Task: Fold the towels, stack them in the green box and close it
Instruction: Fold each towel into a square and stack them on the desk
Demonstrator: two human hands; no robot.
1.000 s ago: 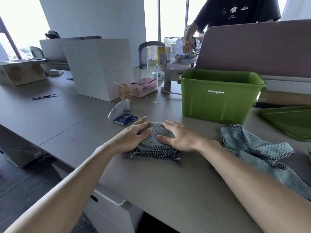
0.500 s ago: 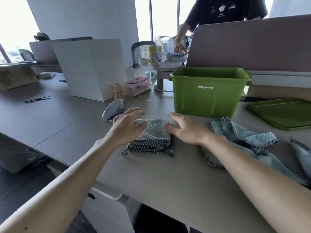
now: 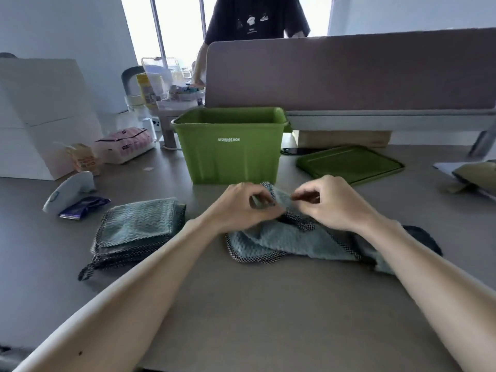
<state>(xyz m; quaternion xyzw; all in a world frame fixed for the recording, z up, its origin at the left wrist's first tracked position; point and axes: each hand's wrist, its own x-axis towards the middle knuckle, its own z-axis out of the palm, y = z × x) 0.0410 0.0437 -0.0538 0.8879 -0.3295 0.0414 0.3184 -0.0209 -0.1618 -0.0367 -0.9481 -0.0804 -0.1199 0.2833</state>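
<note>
A folded teal towel (image 3: 137, 228) with a checked border lies on the desk at the left, nobody touching it. A second, crumpled teal towel (image 3: 276, 241) lies in front of the open green storage box (image 3: 230, 154). My left hand (image 3: 243, 205) and my right hand (image 3: 331, 202) both pinch this towel's upper edge, close together, just in front of the box. The green lid (image 3: 349, 163) lies flat on the desk to the right of the box. A dark part of cloth (image 3: 424, 237) shows behind my right forearm.
A white handheld device (image 3: 68, 190) and a purple packet (image 3: 84, 208) lie left of the folded towel. A pink tissue pack (image 3: 126, 147), a small carton (image 3: 84, 159) and a white box (image 3: 40, 116) stand further left. A grey divider (image 3: 349, 71) rises behind; a person stands beyond it.
Both hands left the folded towel and moved right to the crumpled towel, where they now pinch its edge. The view shifted right, so the folded towel sits further left.
</note>
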